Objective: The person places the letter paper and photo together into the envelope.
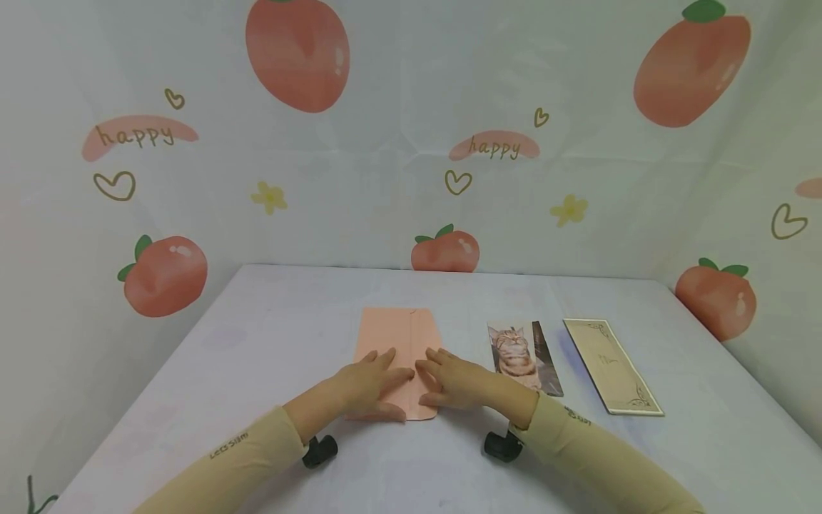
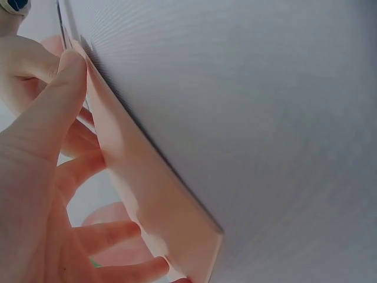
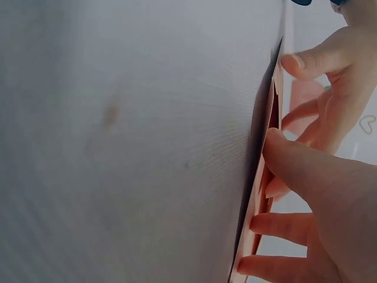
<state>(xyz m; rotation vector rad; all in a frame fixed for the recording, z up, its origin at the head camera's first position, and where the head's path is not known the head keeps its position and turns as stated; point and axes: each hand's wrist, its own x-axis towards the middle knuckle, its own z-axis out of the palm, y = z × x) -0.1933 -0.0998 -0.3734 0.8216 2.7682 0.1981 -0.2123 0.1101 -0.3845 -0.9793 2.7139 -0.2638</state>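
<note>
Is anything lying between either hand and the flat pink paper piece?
Nothing visible: the left hand and right hand both touch the flat pink paper piece directly. The rectangular cat-picture card lies apart to its right, the long beige rectangular card farther right; neither is in between.

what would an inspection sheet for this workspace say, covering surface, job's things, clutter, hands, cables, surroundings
Surface: white table, faintly tinted in places.
Job's things: pink envelope-like item lies on the table, its layers slightly parted along one edge in the right wrist view.
Clutter: cat picture and beige card with corner ornaments lie to the right, apart from each other.
Hands: left hand and right hand both touch the pink item, fingers spread.
Cables: nothing seen.
Surroundings: pale backdrop printed with red fruit, hearts, yellow flowers and "happy" lettering.
</note>
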